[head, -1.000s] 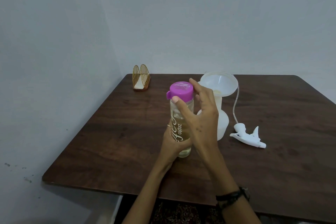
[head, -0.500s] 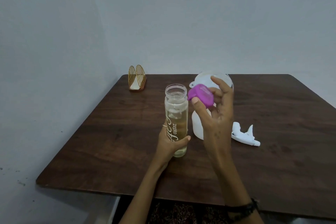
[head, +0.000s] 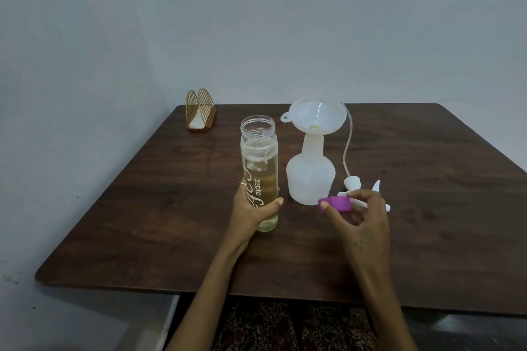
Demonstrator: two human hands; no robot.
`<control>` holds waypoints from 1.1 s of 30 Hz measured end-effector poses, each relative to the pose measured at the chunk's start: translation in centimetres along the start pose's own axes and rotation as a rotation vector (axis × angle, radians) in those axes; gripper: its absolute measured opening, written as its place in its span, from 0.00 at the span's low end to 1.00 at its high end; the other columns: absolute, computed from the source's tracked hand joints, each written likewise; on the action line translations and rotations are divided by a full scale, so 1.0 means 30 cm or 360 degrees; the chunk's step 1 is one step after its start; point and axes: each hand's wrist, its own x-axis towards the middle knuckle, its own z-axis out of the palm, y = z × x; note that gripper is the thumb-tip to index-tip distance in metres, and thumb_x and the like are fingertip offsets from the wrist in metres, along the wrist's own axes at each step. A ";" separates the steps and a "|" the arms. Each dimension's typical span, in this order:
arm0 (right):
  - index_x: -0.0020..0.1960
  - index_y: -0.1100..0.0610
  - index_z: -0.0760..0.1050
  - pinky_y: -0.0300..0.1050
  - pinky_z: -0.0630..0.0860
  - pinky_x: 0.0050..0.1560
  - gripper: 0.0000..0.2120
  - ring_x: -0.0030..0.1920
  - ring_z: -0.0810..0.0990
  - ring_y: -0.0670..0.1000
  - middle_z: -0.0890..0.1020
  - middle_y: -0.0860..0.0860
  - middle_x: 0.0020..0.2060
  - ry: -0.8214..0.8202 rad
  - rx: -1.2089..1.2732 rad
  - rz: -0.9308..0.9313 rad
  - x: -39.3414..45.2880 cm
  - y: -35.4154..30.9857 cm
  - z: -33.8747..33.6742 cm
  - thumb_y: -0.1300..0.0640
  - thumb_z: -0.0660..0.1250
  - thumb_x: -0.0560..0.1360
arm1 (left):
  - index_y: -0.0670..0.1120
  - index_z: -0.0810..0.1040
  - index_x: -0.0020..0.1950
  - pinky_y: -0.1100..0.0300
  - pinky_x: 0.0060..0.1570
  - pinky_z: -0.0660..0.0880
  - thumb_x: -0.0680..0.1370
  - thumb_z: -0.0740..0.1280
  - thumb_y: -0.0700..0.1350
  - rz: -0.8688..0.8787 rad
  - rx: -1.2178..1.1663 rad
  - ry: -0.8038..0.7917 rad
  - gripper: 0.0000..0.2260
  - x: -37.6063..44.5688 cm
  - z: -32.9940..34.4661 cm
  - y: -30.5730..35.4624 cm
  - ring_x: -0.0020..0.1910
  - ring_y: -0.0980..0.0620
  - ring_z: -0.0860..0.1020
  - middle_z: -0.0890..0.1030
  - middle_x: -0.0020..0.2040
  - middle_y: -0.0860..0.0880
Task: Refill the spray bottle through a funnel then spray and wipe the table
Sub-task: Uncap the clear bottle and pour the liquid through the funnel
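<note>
A clear bottle [head: 259,157] of yellowish liquid stands upright and uncapped on the brown table [head: 171,208]. My left hand [head: 251,208] grips its lower part. My right hand [head: 362,216] pinches the bottle's purple cap [head: 336,204] low over the table, just in front of the white spray bottle [head: 310,177]. A white funnel [head: 316,117] sits in the spray bottle's neck. The white trigger sprayer head [head: 353,184] with its thin tube lies on the table behind my right hand, partly hidden by it.
A gold wire napkin holder [head: 200,113] with a white napkin stands at the table's far left corner, near the grey wall. The table's near edge runs just above my lap.
My right hand took the purple cap off the clear bottle, then carried it down and to the right, close to the table beside the spray bottle. My left hand stayed on the bottle.
</note>
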 end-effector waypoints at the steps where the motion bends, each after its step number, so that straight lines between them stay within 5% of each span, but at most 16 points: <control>1: 0.49 0.56 0.70 0.27 0.73 0.43 0.18 0.48 0.76 0.47 0.74 0.45 0.47 0.0014 -0.0096 0.0019 0.002 0.012 -0.017 0.59 0.77 0.66 | 0.45 0.74 0.51 0.67 0.40 0.76 0.61 0.74 0.40 -0.0001 0.0001 0.0000 0.20 0.001 0.000 0.000 0.40 0.59 0.82 0.84 0.38 0.56; 9: 0.44 0.58 0.69 0.31 0.67 0.36 0.15 0.41 0.71 0.43 0.69 0.51 0.48 -0.0042 -0.0508 0.0087 -0.010 0.113 -0.070 0.65 0.74 0.67 | 0.40 0.73 0.55 0.68 0.39 0.76 0.61 0.73 0.40 0.0004 0.0018 0.0014 0.24 -0.006 0.004 0.010 0.40 0.59 0.82 0.84 0.38 0.55; 15: 0.53 0.55 0.69 0.25 0.66 0.40 0.22 0.53 0.68 0.46 0.65 0.49 0.55 -0.0089 -0.0569 0.0048 -0.023 0.084 -0.050 0.61 0.77 0.66 | 0.43 0.73 0.54 0.68 0.40 0.76 0.62 0.75 0.38 -0.0010 0.0016 0.0018 0.23 -0.012 0.003 0.010 0.41 0.59 0.82 0.84 0.39 0.55; 18: 0.55 0.55 0.72 0.21 0.67 0.45 0.20 0.53 0.69 0.44 0.71 0.48 0.55 0.0001 -0.0425 -0.0165 -0.040 0.016 -0.031 0.58 0.76 0.67 | 0.40 0.73 0.57 0.69 0.39 0.76 0.63 0.76 0.33 -0.0007 -0.0008 -0.0015 0.24 -0.018 0.004 0.017 0.41 0.59 0.82 0.84 0.40 0.53; 23: 0.62 0.43 0.70 0.22 0.66 0.56 0.29 0.61 0.70 0.32 0.73 0.34 0.58 -0.0508 0.0106 -0.0061 -0.076 -0.101 0.098 0.44 0.75 0.64 | 0.39 0.68 0.63 0.66 0.40 0.77 0.64 0.74 0.34 -0.0079 -0.0073 -0.0120 0.29 -0.041 0.004 0.028 0.44 0.58 0.82 0.82 0.47 0.50; 26: 0.69 0.45 0.64 0.24 0.69 0.56 0.37 0.61 0.73 0.35 0.74 0.39 0.62 -0.0728 0.0239 -0.0009 -0.077 -0.116 0.198 0.51 0.77 0.65 | 0.40 0.68 0.67 0.70 0.35 0.76 0.77 0.62 0.42 -0.0305 -0.0173 -0.0240 0.18 -0.088 0.004 0.047 0.39 0.58 0.81 0.79 0.44 0.51; 28: 0.67 0.43 0.64 0.31 0.73 0.56 0.34 0.59 0.77 0.39 0.77 0.41 0.60 -0.0638 0.0240 0.0007 -0.062 -0.107 0.233 0.56 0.76 0.67 | 0.44 0.72 0.62 0.69 0.37 0.76 0.73 0.62 0.49 -0.0229 -0.0240 -0.0312 0.19 -0.086 -0.007 0.047 0.40 0.60 0.81 0.82 0.43 0.52; 33: 0.62 0.47 0.71 0.34 0.77 0.50 0.26 0.50 0.81 0.41 0.82 0.44 0.52 -0.0519 0.0166 -0.0002 -0.040 -0.088 0.219 0.58 0.75 0.67 | 0.42 0.74 0.59 0.61 0.44 0.78 0.60 0.64 0.42 -0.0119 -0.0495 -0.0399 0.27 -0.057 -0.022 0.043 0.47 0.50 0.81 0.84 0.48 0.46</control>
